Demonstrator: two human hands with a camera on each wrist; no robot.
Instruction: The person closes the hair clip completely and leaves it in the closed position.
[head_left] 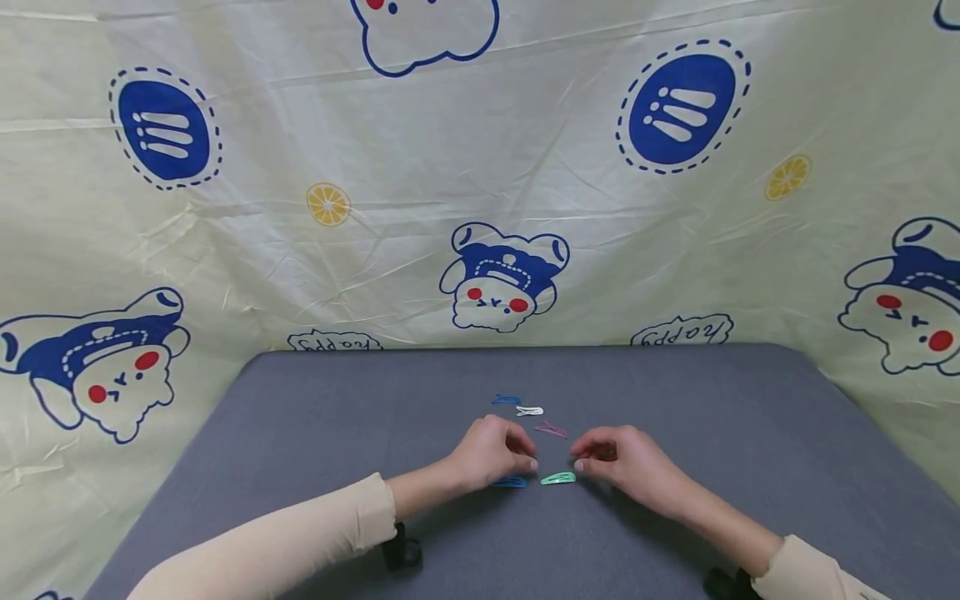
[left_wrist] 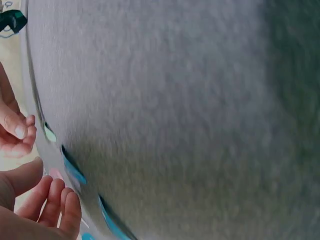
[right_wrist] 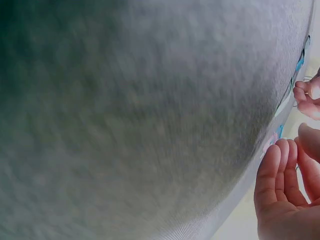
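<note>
My left hand (head_left: 495, 454) hovers over a blue snap hair clip (head_left: 512, 482), hiding part of it. Its fingers are loosely bent, with a gap between thumb and fingers in the left wrist view. A green snap hair clip (head_left: 558, 478) lies between the two hands. Just right of it is my right hand (head_left: 633, 467), fingertips near the clip's end and nothing in its grasp. Beyond the hands lie a pink clip (head_left: 552, 429), a white clip (head_left: 529, 411) and another blue clip (head_left: 506, 400). Two blue clips, one nearer (left_wrist: 112, 222), show in the left wrist view.
A grey cloth-covered table (head_left: 337, 400) carries all the clips. Behind it hangs a pale printed curtain (head_left: 480, 167) that meets the table's far edge. Dark bands (head_left: 402, 550) are strapped at both wrists.
</note>
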